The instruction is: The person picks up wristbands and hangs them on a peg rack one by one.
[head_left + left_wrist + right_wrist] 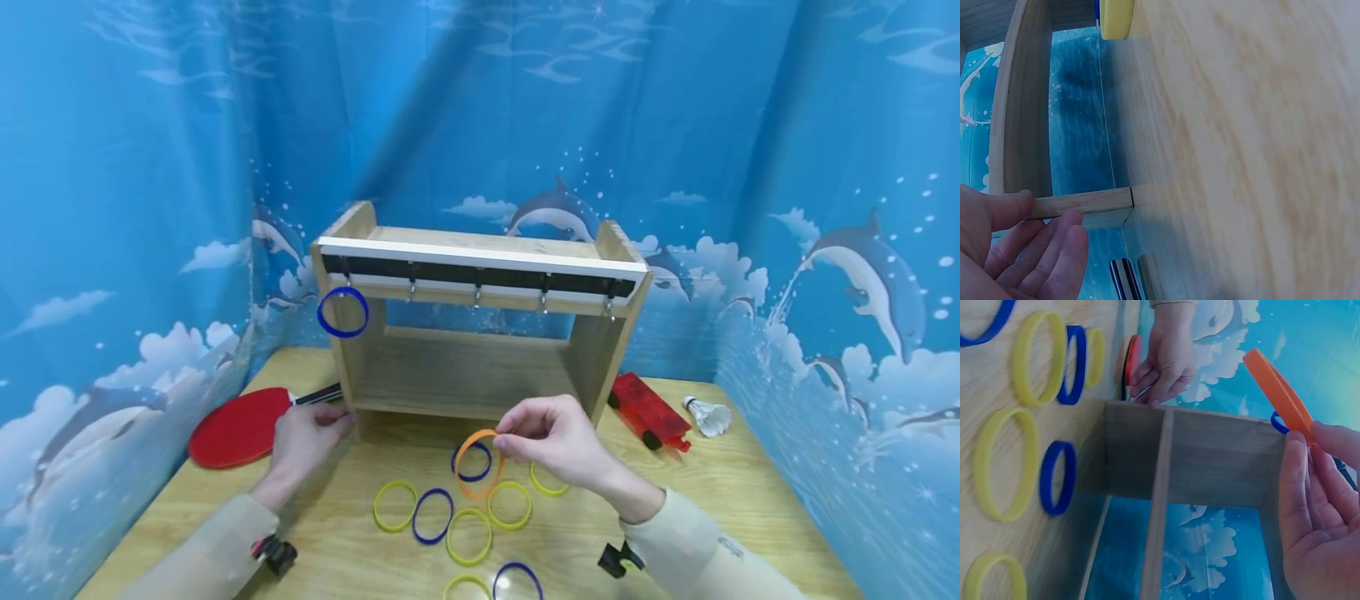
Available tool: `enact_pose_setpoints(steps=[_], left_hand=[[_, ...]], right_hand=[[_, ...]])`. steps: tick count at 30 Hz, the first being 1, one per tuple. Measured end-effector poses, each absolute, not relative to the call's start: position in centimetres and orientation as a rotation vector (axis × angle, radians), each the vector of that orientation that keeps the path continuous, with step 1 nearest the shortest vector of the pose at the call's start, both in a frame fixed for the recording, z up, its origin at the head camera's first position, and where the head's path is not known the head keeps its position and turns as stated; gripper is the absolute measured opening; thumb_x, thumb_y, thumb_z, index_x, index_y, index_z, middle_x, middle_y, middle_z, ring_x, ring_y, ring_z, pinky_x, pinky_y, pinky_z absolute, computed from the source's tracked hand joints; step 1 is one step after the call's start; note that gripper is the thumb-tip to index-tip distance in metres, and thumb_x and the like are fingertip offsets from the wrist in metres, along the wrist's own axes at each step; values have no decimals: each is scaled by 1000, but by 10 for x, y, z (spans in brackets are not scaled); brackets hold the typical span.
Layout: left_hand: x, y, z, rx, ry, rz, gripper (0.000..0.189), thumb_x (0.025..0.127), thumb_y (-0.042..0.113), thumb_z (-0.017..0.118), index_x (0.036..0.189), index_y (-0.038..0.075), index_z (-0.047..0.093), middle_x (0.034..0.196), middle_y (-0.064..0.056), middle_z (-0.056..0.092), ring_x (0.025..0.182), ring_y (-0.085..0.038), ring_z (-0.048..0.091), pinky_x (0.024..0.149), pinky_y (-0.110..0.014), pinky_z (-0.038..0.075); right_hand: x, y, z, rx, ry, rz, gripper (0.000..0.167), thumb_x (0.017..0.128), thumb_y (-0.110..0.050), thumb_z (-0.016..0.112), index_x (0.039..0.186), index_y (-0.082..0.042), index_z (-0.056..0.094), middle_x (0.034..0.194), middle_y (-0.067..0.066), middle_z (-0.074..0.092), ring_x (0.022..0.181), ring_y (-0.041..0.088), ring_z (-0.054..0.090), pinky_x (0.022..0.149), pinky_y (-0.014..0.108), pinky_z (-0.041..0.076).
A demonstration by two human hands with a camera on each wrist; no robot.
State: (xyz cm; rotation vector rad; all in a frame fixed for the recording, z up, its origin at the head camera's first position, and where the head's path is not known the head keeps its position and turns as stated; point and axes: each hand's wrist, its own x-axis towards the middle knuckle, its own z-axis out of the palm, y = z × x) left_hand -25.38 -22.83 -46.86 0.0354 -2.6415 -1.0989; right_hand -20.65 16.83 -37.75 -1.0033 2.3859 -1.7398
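Observation:
My right hand [558, 437] pinches an orange ring-shaped band [1279, 394] between thumb and fingertips, holding it up in front of a wooden rack [465, 367]. The rack's front bar carries a row of small metal hooks [477, 293]. From the leftmost hook hangs a blue band [322, 317]. At the rack's lower left side, my left hand [303, 442] grips the edge of the side panel [1085, 203], thumb on one face and fingers on the other. Several yellow bands [468, 563] and blue bands [417, 533] lie on the table below the right hand.
A red table tennis paddle [236, 429] lies left of the rack, its handle reaching behind the left hand. To the right are a red toy car [648, 408] and a white shuttlecock [708, 417]. A blue dolphin-print curtain [480, 108] surrounds the wooden table [750, 517].

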Motion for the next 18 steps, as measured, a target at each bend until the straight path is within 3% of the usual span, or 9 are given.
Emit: enact_pose_setpoints(steps=[9, 18], left_hand=[[-252, -229, -469, 39, -2639, -1106, 20, 99, 25, 85, 107, 7, 89, 95, -12, 88, 86, -26, 80, 73, -32, 55], [-253, -229, -469, 40, -2651, -1135, 22, 101, 25, 83, 110, 6, 88, 94, -10, 88, 82, -20, 79, 70, -28, 55]], right_hand=[[-214, 146, -365, -1001, 2377, -1955, 7, 98, 2, 82, 105, 3, 80, 95, 27, 83, 78, 9, 81, 73, 33, 69], [-228, 122, -353, -876, 2186, -2227, 19, 98, 5, 79, 112, 17, 72, 93, -11, 86, 76, 3, 78, 73, 25, 67]])
